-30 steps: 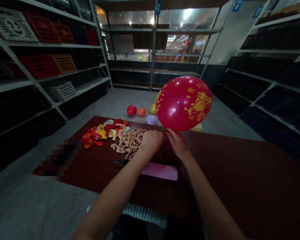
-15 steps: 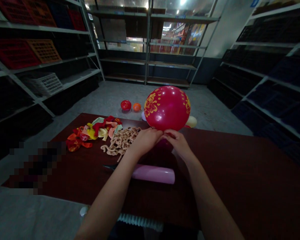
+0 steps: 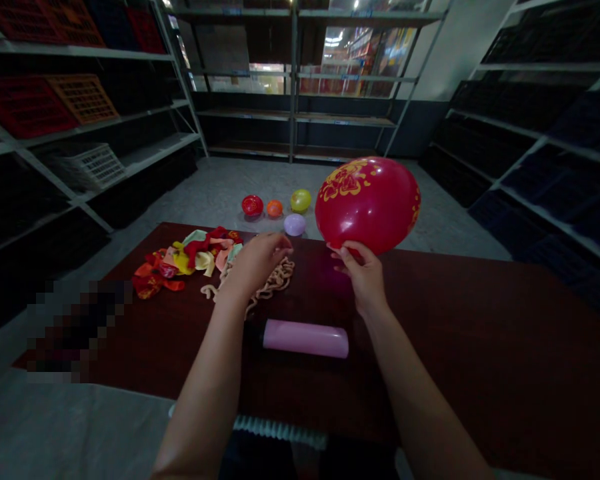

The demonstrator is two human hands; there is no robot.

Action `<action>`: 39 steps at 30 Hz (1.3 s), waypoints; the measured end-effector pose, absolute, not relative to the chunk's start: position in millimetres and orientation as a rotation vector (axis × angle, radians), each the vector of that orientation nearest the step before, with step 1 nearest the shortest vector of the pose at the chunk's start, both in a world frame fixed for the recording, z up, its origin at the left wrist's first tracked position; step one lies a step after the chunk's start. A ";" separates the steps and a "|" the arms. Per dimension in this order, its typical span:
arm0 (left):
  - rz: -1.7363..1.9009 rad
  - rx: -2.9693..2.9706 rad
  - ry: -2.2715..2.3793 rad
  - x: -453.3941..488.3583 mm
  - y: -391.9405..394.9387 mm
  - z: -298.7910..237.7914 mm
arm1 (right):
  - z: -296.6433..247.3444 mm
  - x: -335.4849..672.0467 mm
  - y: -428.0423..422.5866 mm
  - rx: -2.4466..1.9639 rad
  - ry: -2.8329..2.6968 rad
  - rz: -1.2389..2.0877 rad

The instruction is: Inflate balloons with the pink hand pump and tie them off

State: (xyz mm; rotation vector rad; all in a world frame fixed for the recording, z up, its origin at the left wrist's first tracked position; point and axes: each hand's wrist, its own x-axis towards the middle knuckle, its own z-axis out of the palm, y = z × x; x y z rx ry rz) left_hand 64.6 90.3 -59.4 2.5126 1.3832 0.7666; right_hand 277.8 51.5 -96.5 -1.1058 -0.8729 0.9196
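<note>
A large inflated red balloon (image 3: 367,207) with yellow printed figures tilts up to the right. My right hand (image 3: 363,267) pinches it at its neck, fingers closed. Away from the balloon, my left hand (image 3: 265,257) hangs over a tangled pile of beige cord (image 3: 275,280), its fingers slightly bent and apart, with nothing visible in them. Below both hands, a pink cylinder with a dark end, like a balloon pump (image 3: 305,339), lies on the dark brown table (image 3: 450,347). Left of the cord lies a heap of flat, uninflated balloons (image 3: 185,260) in several colours.
On the floor beyond the table lie several small inflated balloons, among them a red one (image 3: 253,205), a yellow one (image 3: 301,200) and a lilac one (image 3: 295,225). Metal shelving (image 3: 293,117) stands at the back; racks with crates (image 3: 83,99) line the sides.
My left hand has let go of the balloon's neck and moved left over the cord. My right hand has carried the balloon rightward and tilted it, uncovering balloons on the floor.
</note>
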 end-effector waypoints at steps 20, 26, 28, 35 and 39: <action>1.416 1.747 1.090 73.8 88.7 -56.3 | -90.8 259.0 37.4 -1.085 -0.884 0.977; 1.506 1.366 0.829 81.8 79.1 -48.8 | -91.9 259.7 39.0 -1.109 -0.892 0.971; 1.512 1.404 0.844 82.2 76.2 -45.6 | -90.2 259.0 38.4 -1.106 -0.902 0.971; 1.314 1.768 0.863 92.5 74.6 -52.1 | -82.8 256.4 33.1 -1.067 -0.897 1.037; 1.194 1.799 0.695 101.6 71.8 -56.9 | -85.4 257.3 34.8 -1.097 -0.905 0.993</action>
